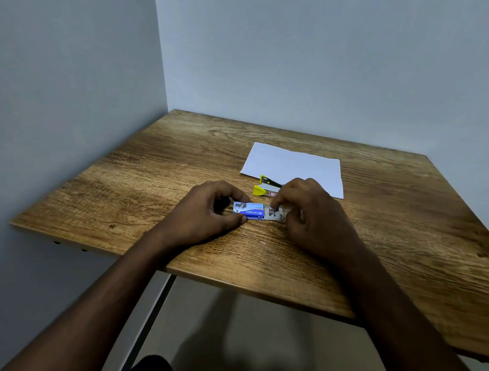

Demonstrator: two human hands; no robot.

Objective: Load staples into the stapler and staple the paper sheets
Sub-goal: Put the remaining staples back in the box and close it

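Staple box being opened at mid-table; nothing loaded yet.

On the table [409, 227], paper [294, 166] is laid toward the far edge. The left hand [203, 214] and right hand [314, 217] are met near the middle, both curled in a pinch. Just beyond them an open stapler [260, 190] is seen at the paper's near edge. The box [250, 210] is pinched by the left hand, its drawn-out tray [276, 214] by the right. Should the tray be tugged too hard, staples could be spilled or a strip snapped.
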